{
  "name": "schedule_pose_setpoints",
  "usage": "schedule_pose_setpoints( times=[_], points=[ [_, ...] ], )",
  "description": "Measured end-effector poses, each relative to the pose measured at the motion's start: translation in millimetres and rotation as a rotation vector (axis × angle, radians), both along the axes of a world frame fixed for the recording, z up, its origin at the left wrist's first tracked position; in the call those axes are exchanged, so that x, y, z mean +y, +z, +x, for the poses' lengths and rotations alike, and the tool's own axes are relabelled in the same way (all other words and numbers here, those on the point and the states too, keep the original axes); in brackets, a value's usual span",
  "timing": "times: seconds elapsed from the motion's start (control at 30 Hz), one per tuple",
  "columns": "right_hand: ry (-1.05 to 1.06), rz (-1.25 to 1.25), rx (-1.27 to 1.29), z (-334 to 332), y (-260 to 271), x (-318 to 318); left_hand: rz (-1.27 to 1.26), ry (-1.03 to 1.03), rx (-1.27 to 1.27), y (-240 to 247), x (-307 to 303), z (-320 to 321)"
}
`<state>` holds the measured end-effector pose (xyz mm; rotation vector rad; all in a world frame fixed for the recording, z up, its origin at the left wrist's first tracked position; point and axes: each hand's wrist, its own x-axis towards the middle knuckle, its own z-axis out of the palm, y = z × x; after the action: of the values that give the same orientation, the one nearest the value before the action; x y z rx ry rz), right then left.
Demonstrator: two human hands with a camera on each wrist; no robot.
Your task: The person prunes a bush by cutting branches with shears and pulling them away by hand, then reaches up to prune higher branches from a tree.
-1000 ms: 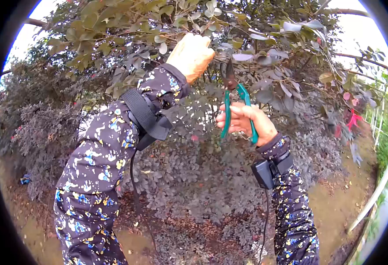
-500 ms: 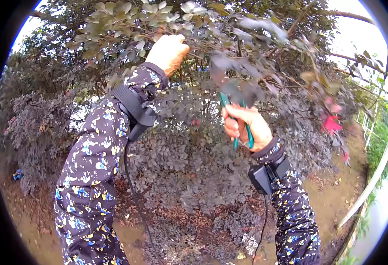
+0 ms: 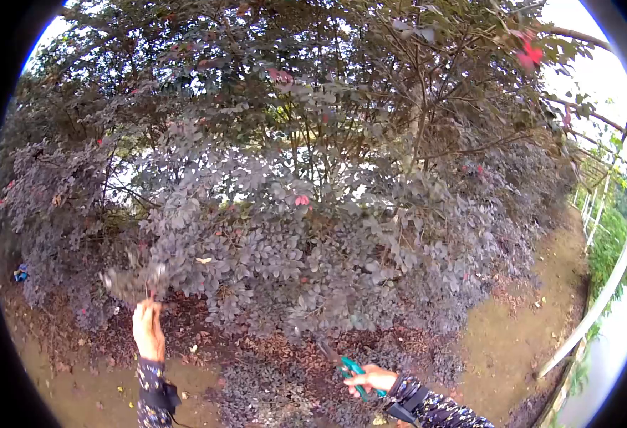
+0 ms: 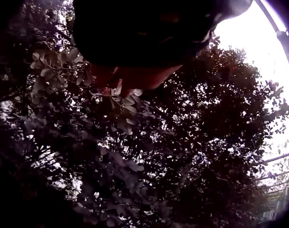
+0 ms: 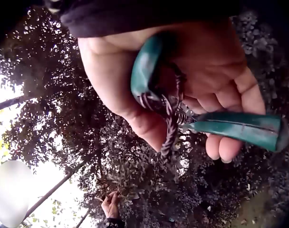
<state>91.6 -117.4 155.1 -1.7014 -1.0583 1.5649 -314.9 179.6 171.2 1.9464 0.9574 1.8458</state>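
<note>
Low at the left of the head view, the left hand (image 3: 148, 331) pinches a leafy sprig (image 3: 136, 282), blurred, its leaves above the fingertips. In the left wrist view that hand (image 4: 135, 78) is dark, with leaves (image 4: 123, 107) at its fingers. The right hand (image 3: 372, 379) grips green-handled pruning shears (image 3: 352, 367) at lower centre, blades pointing up and left. Seen from the right wrist, the shears' handles (image 5: 239, 129) are spread apart across the palm and fingers of the right hand (image 5: 201, 61), with a twisted cord beside them.
Dense purple-leaved shrubs (image 3: 285, 264) fill the middle. Thin branches (image 3: 417, 121) rise at the upper right. A dirt path (image 3: 520, 342) runs down the right side beside a pale pole (image 3: 599, 307). A small blue object (image 3: 20, 272) lies far left.
The left hand has come down and left from the upper branches, now with a sprig in its fingers. The right hand has lowered with the shears, and the head view has shifted.
</note>
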Motion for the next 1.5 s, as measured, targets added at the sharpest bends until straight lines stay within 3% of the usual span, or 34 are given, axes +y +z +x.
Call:
schedule_pose_setpoints(
  times=[0.03,0.07,0.1,0.13,0.17,0.2,0.23,0.3,0.33,0.4,0.47,0.5,0.53,0.57,0.6,0.67,0.7,0.8,0.83,0.87,1.0,1.07,1.13,1.2,1.23,1.3,1.33,1.4,1.5],
  points=[
    [0.003,-0.068,0.008,7.3,-27.8,-4.5,-0.027,0.091,-0.07,-45.4,-18.7,-5.9],
    [0.003,-0.137,0.024,16.4,-62.3,-10.8,0.036,0.288,0.327,-67.5,-56.5,-13.6],
    [-0.053,-0.217,0.097,29.5,-114.4,-17.6,0.057,0.374,0.412,-107.6,-79.9,-19.1],
    [-0.042,-0.302,0.052,32.1,-124.8,-26.0,-0.127,0.274,0.317,-172.1,-96.8,-31.2],
    [-0.137,-0.358,0.14,35.8,-148.3,-37.4,-0.273,0.274,0.42,-196.6,-133.2,-34.0],
    [-0.23,-0.416,0.226,40.7,-183.2,-52.8,-0.007,0.404,0.668,-250.4,-168.3,-51.0],
    [-0.238,-0.462,0.338,54.9,-233.1,-67.5,-0.508,0.304,0.761,-275.5,-207.0,-50.8],
    [-0.43,-0.574,0.267,50.9,-251.9,-94.7,-0.897,0.221,0.883,-307.6,-260.6,-49.4],
    [-0.538,-0.602,0.291,54.8,-278.3,-112.4,-0.639,0.427,0.781,-340.7,-290.6,-43.4],
    [-0.642,-0.612,0.304,58.6,-295.3,-144.7,-1.226,0.212,1.027,-362.0,-296.4,-53.0],
    [-0.841,-0.568,0.311,66.0,-306.4,-170.0,-1.279,0.108,0.905,-381.8,-296.4,-58.0],
    [-0.94,-0.542,0.311,69.1,-310.5,-181.1,-1.057,0.241,0.434,-390.2,-282.8,-49.7],
    [-1.043,-0.508,0.308,71.2,-313.1,-193.0,-1.012,0.253,0.46,-393.4,-279.4,-49.6],
    [-1.005,-0.422,0.369,75.0,-305.2,-202.6,-0.978,0.262,0.424,-331.8,-272.7,-18.4],
    [-1.008,-0.435,0.373,80.8,-312.1,-212.5,-0.847,0.272,0.437,-329.3,-257.2,-12.9],
    [-1.259,-0.512,0.485,88.7,-326.8,-227.3,-0.66,0.228,0.493,-319.5,-226.1,2.5],
    [-1.278,-0.467,0.459,86.7,-322.9,-233.0,-0.652,0.179,0.483,-311.1,-211.0,12.7],
    [-1.225,-0.518,0.492,89.3,-318.6,-246.6,-0.578,0.059,0.506,-268.1,-167.8,59.1],
    [-1.161,-0.536,0.522,91.1,-319.3,-250.8,-0.714,-0.007,0.41,-241.0,-161.7,82.0],
    [-1.151,-0.572,0.576,91.5,-317.0,-252.3,-0.572,0.013,0.599,-223.9,-156.4,97.3],
    [-1.176,-0.612,0.525,86.9,-303.5,-256.0,-0.488,-0.066,0.58,-179.2,-154.6,159.5],
    [-1.194,-0.639,0.503,89.5,-297.1,-251.2,-0.613,-0.222,0.698,-160.5,-171.7,180.4],
    [-1.103,-0.538,0.41,92.1,-295.2,-244.2,-0.473,-0.44,0.684,-189.0,-195.1,194.6],
    [-0.929,-0.607,0.316,95.9,-275.1,-220.8,-0.583,-0.673,0.868,-167.3,-227.0,209.9],
    [-0.847,-0.491,0.234,91.6,-261.1,-205.8,-0.549,-0.773,0.853,-180.1,-238.6,215.0],
    [-0.502,-0.427,-0.016,79.8,-217.2,-163.0,-0.488,-0.815,0.938,-174.3,-263.3,227.2],
    [-0.229,-0.415,-0.317,71.5,-185.0,-136.3,-0.47,-0.829,0.976,-165.0,-272.5,234.5],
    [-0.04,-0.279,-0.538,50.4,-160.4,-96.1,-0.444,-0.898,1.038,-158.7,-282.5,245.4],
    [0.085,-0.061,-0.567,4.8,-116.3,-47.2,-0.391,-0.974,1.12,-162.3,-293.1,248.8]
  ],
)
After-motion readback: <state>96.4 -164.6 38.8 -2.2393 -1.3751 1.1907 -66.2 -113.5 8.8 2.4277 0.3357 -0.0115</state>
